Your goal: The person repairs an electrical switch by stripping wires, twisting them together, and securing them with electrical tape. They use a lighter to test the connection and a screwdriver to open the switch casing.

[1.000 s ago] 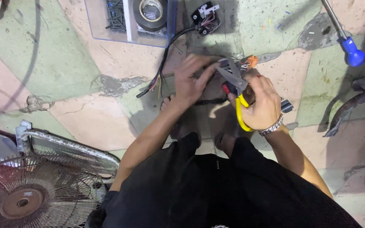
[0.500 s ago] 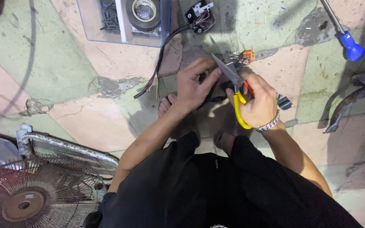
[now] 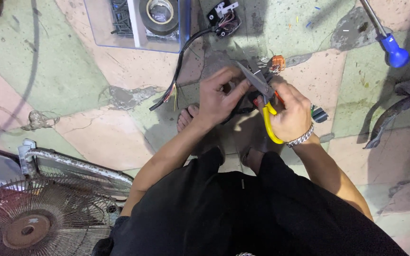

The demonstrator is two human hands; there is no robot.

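Observation:
My right hand [image 3: 290,113] grips yellow-handled scissors [image 3: 260,85], blades open and pointing up-left. My left hand [image 3: 219,97] pinches a thin dark wire right at the blades, over the tiled floor. An orange connector [image 3: 277,64] with short wires lies just beyond the scissor tips. A black cable [image 3: 179,71] with bared coloured ends runs from a small switch part [image 3: 224,16] down toward my left hand. A metal bracelet sits on my right wrist.
A clear plastic box [image 3: 136,23] holds black tape and screws at top centre. A blue-handled screwdriver [image 3: 389,45] lies top right. A rusty fan grille [image 3: 29,218] stands bottom left. Dark curved metal parts [image 3: 395,111] lie at right. My sandalled foot [image 3: 186,118] rests under my hands.
My left hand has shifted from covering the work to pinching the wire at the blades. The scissors have opened and tilted more upright.

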